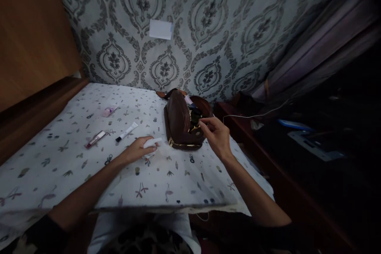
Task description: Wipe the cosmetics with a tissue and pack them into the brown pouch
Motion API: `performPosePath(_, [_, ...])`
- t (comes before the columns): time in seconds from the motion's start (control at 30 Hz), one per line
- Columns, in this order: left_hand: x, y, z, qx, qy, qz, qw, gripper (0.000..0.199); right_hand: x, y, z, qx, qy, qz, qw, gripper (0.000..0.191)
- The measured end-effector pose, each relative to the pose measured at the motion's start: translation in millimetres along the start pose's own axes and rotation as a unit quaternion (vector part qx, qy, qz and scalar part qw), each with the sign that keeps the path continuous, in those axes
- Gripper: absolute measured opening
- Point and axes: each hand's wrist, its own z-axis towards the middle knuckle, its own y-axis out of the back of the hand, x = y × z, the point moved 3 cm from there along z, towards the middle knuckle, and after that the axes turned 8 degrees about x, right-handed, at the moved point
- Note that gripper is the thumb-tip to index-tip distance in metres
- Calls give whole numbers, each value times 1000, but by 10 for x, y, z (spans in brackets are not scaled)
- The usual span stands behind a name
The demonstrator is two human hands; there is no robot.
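Observation:
A brown handbag stands unzipped near the wall side of the table, with dark and gold-coloured contents showing in its mouth. At its right side is my right hand, thumb and fingers pinched together at the opening. What they hold, if anything, is too small to name. In front of the bag, my left hand is closed around a small white item, perhaps a tissue or wrapper; its kind is unclear. Left of that hand lie a white tube with a black cap and a lip gloss tube.
A small clear packet with pink and purple contents lies farther back on the patterned tablecloth. Wooden furniture borders the left side. A white cable runs off to the right. A white card is on the patterned wall.

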Motion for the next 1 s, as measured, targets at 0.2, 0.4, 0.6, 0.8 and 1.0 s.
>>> performPosePath(0.2, [-188,151,-68,-161,-53,206,964,22,260,-199,-215,-25,18,81,996,21])
performPosePath(0.4, [-236,415,-210,-294,-7,540,789,36,523,-815,-390,103,72,154,980,18])
performPosePath(0.6, [-43,514,-178,-241,135,610,742,41,600,-1569,-343,225,-33,282,932,18])
performPosePath(0.8, [-62,559,-181,-298,59,490,817,38,590,-2081,-384,230,-134,429,863,28])
performPosePath(1.0, [-158,532,-152,-314,-70,171,931,15,620,-2183,-592,289,-118,466,828,38])
